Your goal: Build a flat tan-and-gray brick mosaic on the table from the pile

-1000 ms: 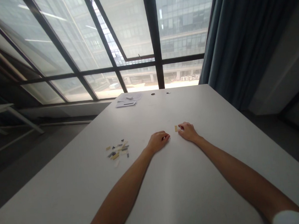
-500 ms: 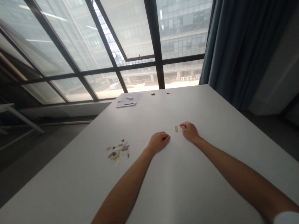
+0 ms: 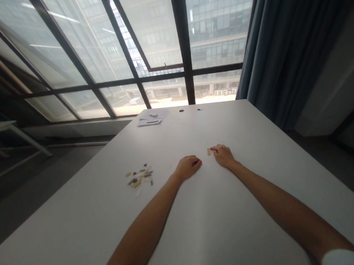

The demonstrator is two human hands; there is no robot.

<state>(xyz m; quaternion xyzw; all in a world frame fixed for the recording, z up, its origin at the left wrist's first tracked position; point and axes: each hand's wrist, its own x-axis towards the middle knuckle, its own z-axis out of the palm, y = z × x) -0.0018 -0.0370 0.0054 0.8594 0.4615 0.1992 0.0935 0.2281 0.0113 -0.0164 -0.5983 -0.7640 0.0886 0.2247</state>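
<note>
A small flat tan piece (image 3: 208,151), like a building-block plate, lies on the white table (image 3: 183,138). The index finger of my right hand (image 3: 223,155) is stretched to its right edge and seems to touch it, the other fingers curled under. Something small and pale at those fingertips is too tiny to name. My left hand (image 3: 187,167) rests on the tabletop just left of and nearer than the tan piece, its fingers curled together; whatever is inside, if anything, is hidden. Left of that hand is a loose pile of small pieces (image 3: 140,176) in tan, grey, black and cream.
Papers (image 3: 150,121) with a small white object and a dark strip on them lie at the far left of the table. A dark round disc (image 3: 181,110) and a small dark item (image 3: 199,109) are near the far edge. Windows stand behind; a blue curtain (image 3: 280,54) hangs right.
My right hand has moved slightly left, bringing its index fingertip from a small gap away up to the tan piece. My left hand stays where it was.
</note>
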